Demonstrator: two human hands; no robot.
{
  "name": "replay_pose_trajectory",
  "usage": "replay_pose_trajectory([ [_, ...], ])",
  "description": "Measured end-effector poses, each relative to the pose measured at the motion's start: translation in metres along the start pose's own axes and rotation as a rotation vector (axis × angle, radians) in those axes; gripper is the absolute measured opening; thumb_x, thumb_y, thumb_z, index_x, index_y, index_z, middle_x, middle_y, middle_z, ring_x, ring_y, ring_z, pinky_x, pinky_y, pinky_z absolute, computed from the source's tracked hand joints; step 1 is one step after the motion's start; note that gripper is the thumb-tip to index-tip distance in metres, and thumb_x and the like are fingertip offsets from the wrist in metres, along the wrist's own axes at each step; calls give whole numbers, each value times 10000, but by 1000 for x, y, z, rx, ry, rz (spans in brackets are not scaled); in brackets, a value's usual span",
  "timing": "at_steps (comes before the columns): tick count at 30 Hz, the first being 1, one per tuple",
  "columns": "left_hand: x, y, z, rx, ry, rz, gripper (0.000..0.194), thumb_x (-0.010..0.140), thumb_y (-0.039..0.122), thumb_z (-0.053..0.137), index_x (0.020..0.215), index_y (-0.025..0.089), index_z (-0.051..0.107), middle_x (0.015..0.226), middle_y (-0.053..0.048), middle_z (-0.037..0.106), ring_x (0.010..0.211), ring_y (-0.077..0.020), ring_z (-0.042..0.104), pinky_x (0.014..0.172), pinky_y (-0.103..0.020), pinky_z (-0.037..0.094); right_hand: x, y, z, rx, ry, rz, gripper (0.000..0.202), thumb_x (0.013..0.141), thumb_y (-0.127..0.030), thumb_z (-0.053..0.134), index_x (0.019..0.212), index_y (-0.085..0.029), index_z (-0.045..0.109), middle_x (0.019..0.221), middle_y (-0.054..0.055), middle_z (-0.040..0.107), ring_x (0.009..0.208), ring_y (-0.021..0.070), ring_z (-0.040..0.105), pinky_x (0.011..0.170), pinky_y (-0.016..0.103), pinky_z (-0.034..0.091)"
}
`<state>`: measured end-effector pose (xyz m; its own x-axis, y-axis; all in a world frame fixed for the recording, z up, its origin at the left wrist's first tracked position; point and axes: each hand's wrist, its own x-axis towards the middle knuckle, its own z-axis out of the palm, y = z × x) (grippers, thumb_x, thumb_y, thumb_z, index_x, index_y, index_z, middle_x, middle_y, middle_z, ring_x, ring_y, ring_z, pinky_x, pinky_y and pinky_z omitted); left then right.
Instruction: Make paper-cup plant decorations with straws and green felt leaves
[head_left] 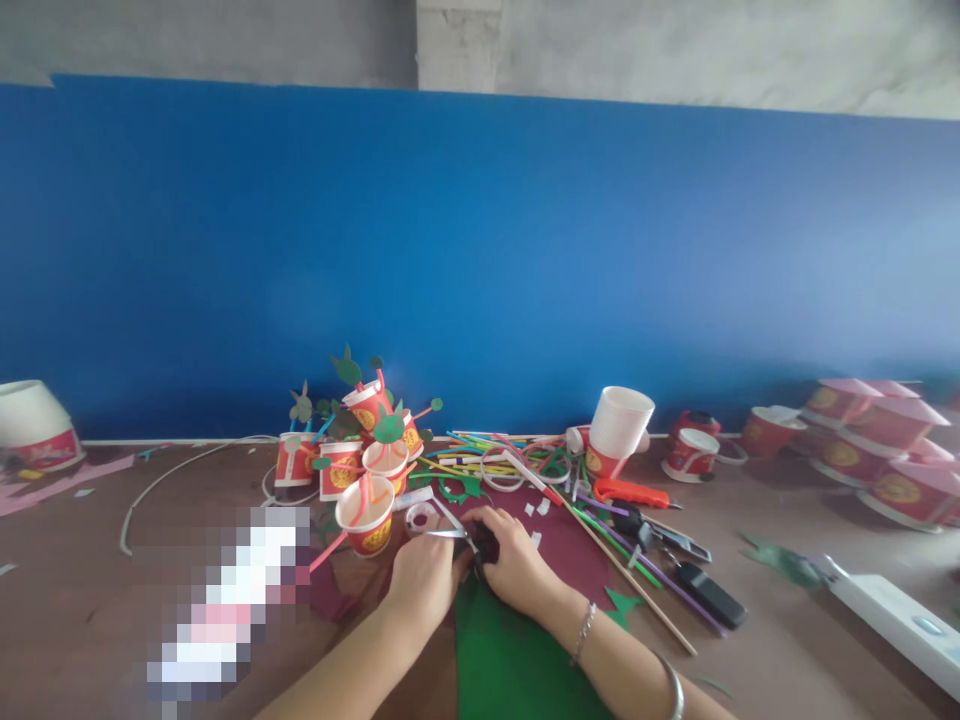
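Scissors point(466, 536), slim shiny metal blades point(448, 534)

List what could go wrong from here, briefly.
1. The silver metal scissors stand open, blades close to the left hand; a slip could nick a finger.
2. The nearest round red-and-white paper cup stands just beyond that hand; an elbow or knuckle nudge might tip it.
3. The tall stack of white paper cups appears to lean; a bump could topple it.
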<state>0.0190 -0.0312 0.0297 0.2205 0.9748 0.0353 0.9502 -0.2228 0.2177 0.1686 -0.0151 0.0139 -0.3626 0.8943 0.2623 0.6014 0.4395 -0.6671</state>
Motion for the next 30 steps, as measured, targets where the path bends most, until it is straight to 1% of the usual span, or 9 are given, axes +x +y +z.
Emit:
replay_pose_trajectory([
  [3, -1, 2, 0, 33, -1, -33, 279, 877, 319, 472, 1071, 146, 574, 1043, -130, 635, 902, -240, 650, 723, -297, 507, 1, 1, 0, -23, 46, 52, 512, 537, -23, 487, 1003, -216, 576, 895, 30, 623, 843, 197, 529, 784, 308, 368],
  [6, -1, 3, 0, 51, -2, -52, 305, 876, 317, 472, 1091, 113, 542, 1085, -162, 616, 917, -251, 647, 703, -304, 511, 2, 2, 0, -69, 82, 90, 505, 525, -14, 473, 976, -219, 574, 852, 25, 615, 818, 198, 520, 754, 304, 366],
  [11, 1, 0, 2, 9, -30, -55, 294, 878, 321, 466, 1070, 106, 525, 962, -137, 671, 915, -252, 652, 709, -296, 499, 2, 3, 0, -96, 122, 136, 509, 524, -6, 460, 976, -217, 563, 809, 21, 603, 798, 198, 517, 734, 306, 365],
  [16, 0, 0, 1, -64, -30, -75, 277, 859, 334, 498, 1037, 129, 549, 948, -114, 688, 924, -243, 654, 728, -291, 492, 1, 4, 1, -75, 99, 80, 509, 534, -13, 479, 994, -219, 554, 874, 30, 612, 838, 207, 517, 791, 336, 367],
  [20, -2, 3, -3, -11, -43, -103, 308, 869, 350, 478, 1015, 99, 582, 912, -148, 692, 876, -270, 666, 700, -324, 501, 0, 4, 1, -26, 88, 41, 535, 536, -11, 481, 1028, -209, 546, 939, 48, 603, 884, 214, 512, 818, 340, 383],
  [22, -2, 3, -4, -3, -53, -100, 288, 872, 345, 471, 984, 119, 608, 891, -140, 698, 856, -276, 671, 698, -334, 499, -1, 3, 1, 10, 65, 3, 570, 524, 1, 467, 1050, -207, 540, 963, 52, 590, 910, 211, 508, 820, 324, 397],
  [26, -2, 1, -6, -104, -31, -42, 210, 862, 258, 489, 1022, 183, 602, 960, -81, 697, 915, -231, 656, 751, -298, 482, -3, -3, -1, 58, -9, -70, 595, 511, 18, 457, 1056, -205, 542, 967, 49, 580, 924, 200, 511, 817, 301, 414],
  [30, -1, 1, -6, -132, -57, -28, 192, 872, 247, 469, 983, 188, 614, 944, -61, 697, 914, -205, 652, 761, -272, 477, -4, -9, -4, 78, -56, -103, 551, 537, 5, 491, 1040, -211, 552, 957, 40, 590, 892, 185, 524, 785, 276, 426],
])
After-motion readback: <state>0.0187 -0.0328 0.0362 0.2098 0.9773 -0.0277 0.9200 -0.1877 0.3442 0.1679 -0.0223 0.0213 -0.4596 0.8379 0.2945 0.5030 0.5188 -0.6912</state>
